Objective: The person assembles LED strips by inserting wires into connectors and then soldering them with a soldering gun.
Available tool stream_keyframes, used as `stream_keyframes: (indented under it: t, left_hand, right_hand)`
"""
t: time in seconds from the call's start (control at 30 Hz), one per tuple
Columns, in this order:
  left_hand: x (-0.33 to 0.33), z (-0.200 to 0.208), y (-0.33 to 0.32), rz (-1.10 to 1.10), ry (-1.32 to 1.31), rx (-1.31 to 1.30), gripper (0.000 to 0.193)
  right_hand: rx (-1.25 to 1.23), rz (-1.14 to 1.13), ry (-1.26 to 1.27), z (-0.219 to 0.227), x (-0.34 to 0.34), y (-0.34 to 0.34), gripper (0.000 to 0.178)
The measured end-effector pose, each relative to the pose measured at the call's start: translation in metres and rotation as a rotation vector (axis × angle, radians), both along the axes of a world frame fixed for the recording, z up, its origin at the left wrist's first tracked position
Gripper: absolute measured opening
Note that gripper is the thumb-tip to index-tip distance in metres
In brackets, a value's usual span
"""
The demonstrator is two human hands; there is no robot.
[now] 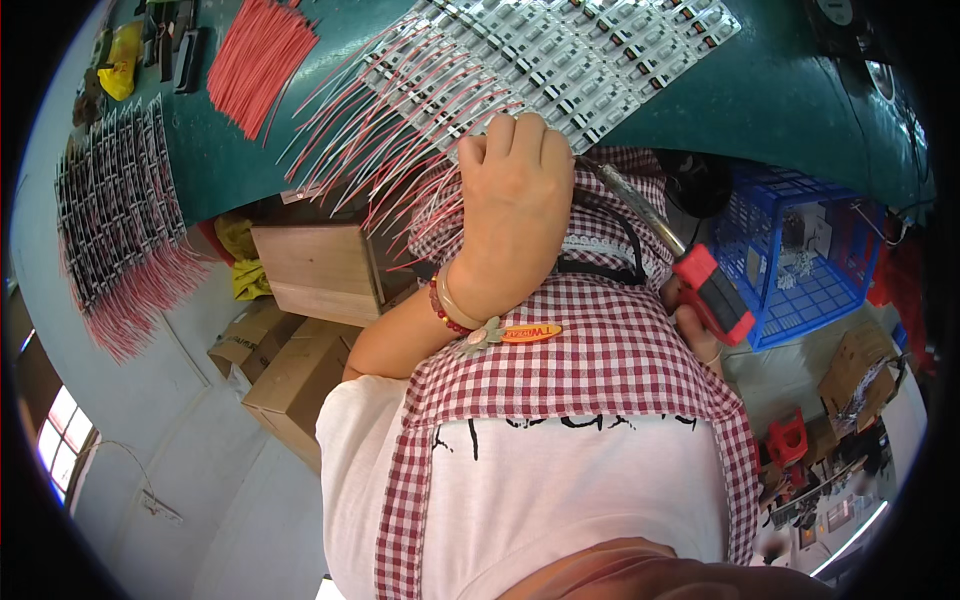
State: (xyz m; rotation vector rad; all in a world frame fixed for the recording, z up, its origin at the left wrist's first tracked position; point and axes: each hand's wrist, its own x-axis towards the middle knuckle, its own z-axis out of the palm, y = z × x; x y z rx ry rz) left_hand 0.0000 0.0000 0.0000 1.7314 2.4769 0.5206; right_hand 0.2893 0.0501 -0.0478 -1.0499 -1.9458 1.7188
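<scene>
My left hand (515, 190) is closed at the near edge of a panel of pale parts (560, 60), its fingers bent down and their tips hidden. Whatever they grip is out of sight beneath them. Thin red and white wires (400, 130) fan out from the panel's left side toward me. My right hand (697, 335), mostly hidden, holds a soldering iron (712, 290) by its red and black handle. The iron's metal shaft slants up and left, and its tip comes close to my left fingers by the panel's near corner.
A bundle of red wires (262, 60) lies on the green table (740, 110). Farther left, a stack of wired parts (115, 200) overhangs the table edge. A blue plastic crate (795, 265) stands at right. Below the table sit a wooden box (315, 272) and cardboard boxes (300, 375).
</scene>
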Motion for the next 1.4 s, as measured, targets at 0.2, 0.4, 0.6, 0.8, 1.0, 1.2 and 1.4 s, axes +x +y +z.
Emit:
stream_keyframes:
  t: [0.2,0.4,0.6,0.8,1.0,1.2,1.4]
  left_hand:
    - [-0.002,0.0,0.0,-0.007,0.03,-0.003,0.012]
    - [-0.002,0.0,0.0,0.003,0.035,-0.008,0.012]
    - [-0.001,0.002,0.001,-0.005,0.037,-0.012,0.012]
    - [-0.001,0.004,0.0,-0.02,0.063,-0.056,0.014]
    - [-0.001,0.005,0.001,-0.018,0.05,-0.056,0.014]
    - [-0.001,0.006,0.0,-0.016,0.035,-0.054,0.014]
    - [-0.002,0.005,0.0,-0.021,0.021,-0.054,0.014]
  right_hand:
    - [0.016,0.012,0.065,-0.001,0.001,0.002,0.026]
    - [-0.034,-0.059,0.1,-0.004,-0.003,0.001,0.027]
    - [-0.095,0.022,0.031,-0.014,0.01,0.0,0.033]
    - [-0.129,-0.123,0.12,-0.002,0.003,-0.005,0.035]
    - [-0.173,-0.081,0.092,-0.002,-0.003,0.001,0.035]
    - [-0.218,-0.019,0.104,-0.01,0.006,0.0,0.034]
    - [-0.353,-0.096,0.176,-0.001,0.009,-0.006,0.069]
